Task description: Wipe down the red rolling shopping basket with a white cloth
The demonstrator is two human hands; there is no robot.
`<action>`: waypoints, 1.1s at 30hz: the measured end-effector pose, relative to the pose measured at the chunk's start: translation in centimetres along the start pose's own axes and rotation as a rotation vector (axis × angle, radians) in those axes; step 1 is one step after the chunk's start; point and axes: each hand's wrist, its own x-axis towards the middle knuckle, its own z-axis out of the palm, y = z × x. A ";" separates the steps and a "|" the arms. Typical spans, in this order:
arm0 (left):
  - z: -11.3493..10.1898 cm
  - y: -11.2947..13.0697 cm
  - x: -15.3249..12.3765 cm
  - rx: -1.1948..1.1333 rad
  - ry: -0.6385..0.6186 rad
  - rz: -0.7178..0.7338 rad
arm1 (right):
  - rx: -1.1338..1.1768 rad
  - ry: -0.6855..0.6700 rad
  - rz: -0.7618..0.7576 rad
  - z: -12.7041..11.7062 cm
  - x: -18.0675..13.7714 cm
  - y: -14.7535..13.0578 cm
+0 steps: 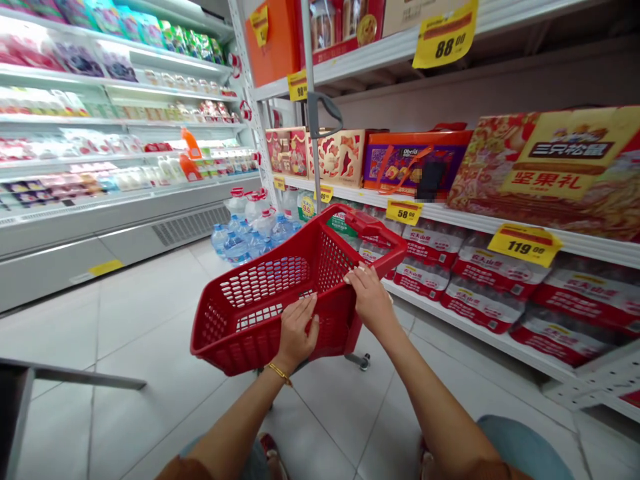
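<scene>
A red plastic shopping cart (250,333) with a perforated basket stands on the tiled floor in front of me, turned at an angle. No goods show inside its basket. My left hand (299,327) lies against the near side, its fingers stretched out flat with their tips at the rim and the thumb apart. Farther right, my right hand (367,293) curls its fingers over the basket's edge, close to the raised red handle (383,237). Its thumb is hard to make out.
Large water bottles (245,240) stand on the floor behind the cart. Gift boxes (560,170) and wrapped bottle packs (480,293) fill the right shelves. A refrigerated display (125,220) lines the left. A metal bar (90,378) juts in at lower left.
</scene>
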 end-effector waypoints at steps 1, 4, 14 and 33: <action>-0.1 0.2 0.0 0.021 -0.002 -0.008 | -0.006 0.005 0.006 0.0 -0.1 -0.3; 0.0 1.1 0.3 0.080 -0.002 -0.022 | -0.002 0.016 0.025 0.1 -0.2 -1.0; 3.0 4.8 3.3 0.002 -0.052 0.050 | 0.022 0.079 0.065 0.5 -1.3 -1.5; 4.1 6.2 4.5 0.012 -0.098 0.009 | -0.032 0.426 0.076 5.3 -4.3 1.4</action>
